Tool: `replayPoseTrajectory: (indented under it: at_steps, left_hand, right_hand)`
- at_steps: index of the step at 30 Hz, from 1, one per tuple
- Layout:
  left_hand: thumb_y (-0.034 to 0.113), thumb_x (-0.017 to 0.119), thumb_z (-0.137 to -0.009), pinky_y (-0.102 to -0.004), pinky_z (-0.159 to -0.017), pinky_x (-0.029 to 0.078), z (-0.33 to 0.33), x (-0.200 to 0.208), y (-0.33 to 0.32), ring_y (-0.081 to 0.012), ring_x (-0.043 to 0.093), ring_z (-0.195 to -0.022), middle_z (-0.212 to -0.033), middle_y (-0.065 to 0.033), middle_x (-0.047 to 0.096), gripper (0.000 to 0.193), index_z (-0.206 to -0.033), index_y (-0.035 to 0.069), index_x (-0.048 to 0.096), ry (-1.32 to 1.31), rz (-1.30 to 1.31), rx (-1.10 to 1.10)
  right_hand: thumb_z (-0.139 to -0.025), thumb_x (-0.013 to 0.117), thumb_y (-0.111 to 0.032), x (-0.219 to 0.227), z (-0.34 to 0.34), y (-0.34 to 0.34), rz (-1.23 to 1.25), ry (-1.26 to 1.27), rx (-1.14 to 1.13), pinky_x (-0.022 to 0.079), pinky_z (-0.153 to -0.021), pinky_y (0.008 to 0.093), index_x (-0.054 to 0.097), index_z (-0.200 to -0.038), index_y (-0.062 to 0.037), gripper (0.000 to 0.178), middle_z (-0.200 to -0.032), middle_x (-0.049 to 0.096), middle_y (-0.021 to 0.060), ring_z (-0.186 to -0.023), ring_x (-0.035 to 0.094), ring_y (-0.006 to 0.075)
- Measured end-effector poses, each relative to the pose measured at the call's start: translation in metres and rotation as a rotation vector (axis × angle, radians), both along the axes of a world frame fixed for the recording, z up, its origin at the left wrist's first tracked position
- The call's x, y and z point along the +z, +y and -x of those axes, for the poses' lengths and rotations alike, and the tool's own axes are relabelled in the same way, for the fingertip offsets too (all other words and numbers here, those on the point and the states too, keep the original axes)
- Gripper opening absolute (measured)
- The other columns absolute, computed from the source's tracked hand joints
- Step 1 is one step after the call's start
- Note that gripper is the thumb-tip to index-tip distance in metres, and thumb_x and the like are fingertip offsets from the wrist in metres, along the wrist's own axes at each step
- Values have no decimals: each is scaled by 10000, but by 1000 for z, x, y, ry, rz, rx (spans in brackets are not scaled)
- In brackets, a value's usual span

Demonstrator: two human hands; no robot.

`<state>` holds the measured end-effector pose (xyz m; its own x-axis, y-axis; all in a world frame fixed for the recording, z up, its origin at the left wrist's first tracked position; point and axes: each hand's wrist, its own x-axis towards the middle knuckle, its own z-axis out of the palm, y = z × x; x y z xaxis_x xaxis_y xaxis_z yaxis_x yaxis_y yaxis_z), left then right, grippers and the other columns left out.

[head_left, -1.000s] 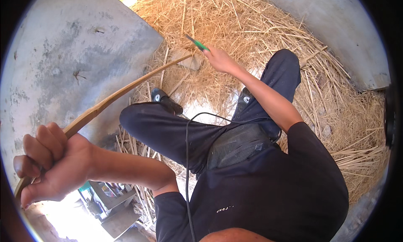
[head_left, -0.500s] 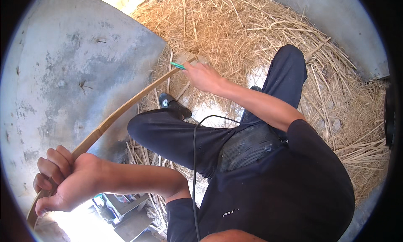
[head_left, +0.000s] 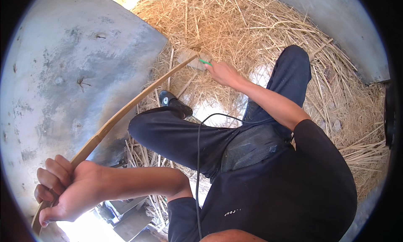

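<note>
A long, slightly bowed strip of split bamboo or wood (head_left: pixel 121 113) runs slantwise from the lower left up to the middle. Its lower end is in my left hand (head_left: pixel 71 183), whose fingers are wrapped round it. Close to the strip's far tip is my right hand (head_left: pixel 224 73), closed on a small tool with a green edge or handle (head_left: pixel 205 62). Most of that tool is hidden by the fingers, so its kind cannot be made out. The tool is just to the right of the tip; whether they touch is unclear.
Straw and thin shavings (head_left: pixel 226 28) cover the ground ahead and to the right. A grey, stained wall or panel (head_left: pixel 79 74) stands at left, another (head_left: pixel 336 24) at far right. A black cable (head_left: pixel 198 158) hangs across my bent legs. A shoe (head_left: pixel 174 102) rests near the strip.
My right hand has slid right, off the strip's far part to beside its tip, taking the green tool along. My left hand keeps its grip, having shifted only slightly.
</note>
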<state>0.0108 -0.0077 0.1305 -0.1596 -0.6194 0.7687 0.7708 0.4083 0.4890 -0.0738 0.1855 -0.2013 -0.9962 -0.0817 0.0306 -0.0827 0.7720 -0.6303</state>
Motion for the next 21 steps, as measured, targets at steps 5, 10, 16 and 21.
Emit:
replayPoseTrajectory:
  at_steps: [5, 10, 16, 21]
  left_hand:
    - [560, 297, -897, -249, -441, 77, 1, -1, 0, -95, 81, -470, -512, 7, 117, 522, -637, 109, 266, 4, 25, 24]
    - [589, 352, -871, -255, -441, 74, 0, -5, 7, -100, 89, -471, -513, 5, 126, 544, -663, 88, 311, 37, -1, 92]
    - [626, 498, -788, -259, -412, 60, -18, -16, -17, -87, 105, -430, -506, 16, 149, 570, -653, 89, 366, 39, 35, 3]
    - [619, 512, -780, -255, -406, 63, -37, -29, -23, -78, 101, -416, -489, 29, 165, 555, -622, 100, 398, 76, -32, -58]
  right_hand:
    - [-977, 266, -350, 43, 9, -24, 475, 291, -86, 329, -352, 309, 521, -842, -12, 444, -479, 394, 36, -359, 362, 141]
    - [-972, 256, -324, 15, 1, -40, 21, -68, 53, 457, -545, 436, 520, -890, -19, 412, -601, 540, 140, -595, 585, 319]
    - [-954, 300, -348, 53, 1, -34, 298, -223, 119, 448, -614, 462, 523, -836, 4, 433, -635, 552, 180, -622, 571, 358]
    - [-937, 347, -297, 74, -27, -40, 522, 50, 85, 349, -487, 338, 531, -794, -11, 369, -497, 418, 64, -466, 440, 171]
